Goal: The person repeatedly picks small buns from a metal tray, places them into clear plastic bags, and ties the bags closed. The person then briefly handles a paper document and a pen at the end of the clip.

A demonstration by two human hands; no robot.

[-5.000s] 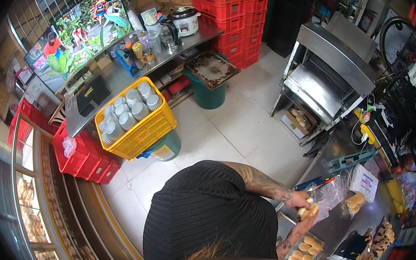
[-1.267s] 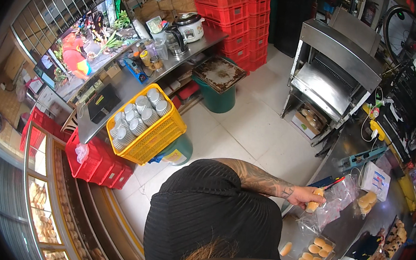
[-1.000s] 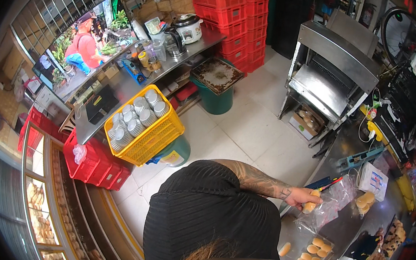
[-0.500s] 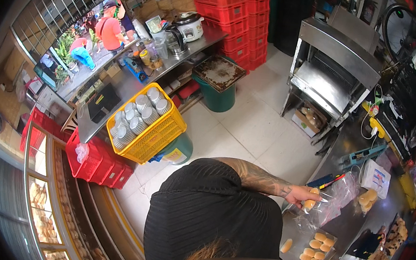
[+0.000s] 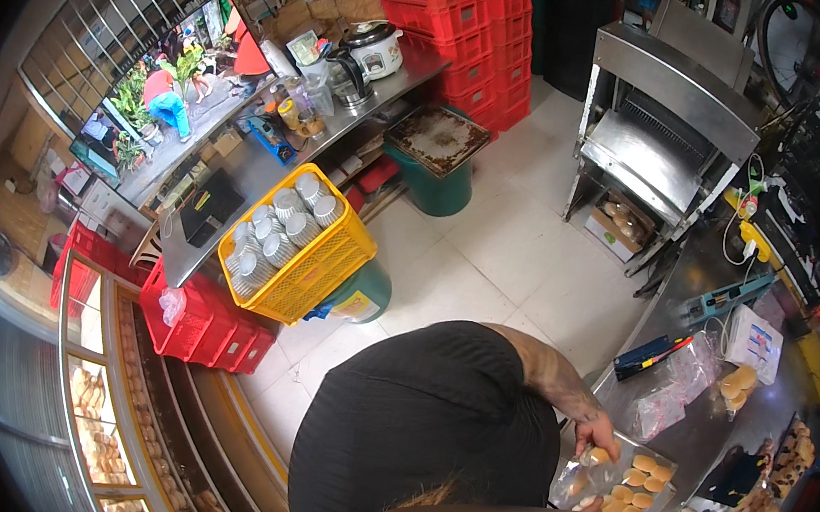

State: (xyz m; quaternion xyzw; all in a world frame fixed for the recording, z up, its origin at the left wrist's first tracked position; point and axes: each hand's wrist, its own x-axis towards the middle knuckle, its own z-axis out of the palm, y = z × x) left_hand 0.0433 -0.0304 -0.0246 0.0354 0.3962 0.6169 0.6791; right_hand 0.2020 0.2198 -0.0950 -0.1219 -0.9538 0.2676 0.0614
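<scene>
My left hand (image 5: pixel 596 434) is closed on a clear plastic bag (image 5: pixel 574 484), with a tan bun (image 5: pixel 598 456) showing at the fingertips. The bag hangs beside a metal tray (image 5: pixel 667 495) that carries several small oval buns (image 5: pixel 644 463). My tattooed forearm (image 5: pixel 560 384) reaches over the counter from the black sleeve. Below the bag a small pinkish patch shows; it may be fingers of my right hand, but the blurred area beneath hides the rest.
On the steel counter (image 5: pixel 702 403) lie loose plastic bags (image 5: pixel 679 381), a bag of buns (image 5: pixel 737 383) and a white box (image 5: pixel 752 343). Beyond stands a metal slicing machine (image 5: pixel 651 161). A yellow crate (image 5: pixel 320 267) holds metal moulds; red crates (image 5: pixel 201 325) stand near it.
My left hand has drawn back from the loose bags toward the bun tray, bringing the plastic bag and bun along. The whole view has shifted slightly.
</scene>
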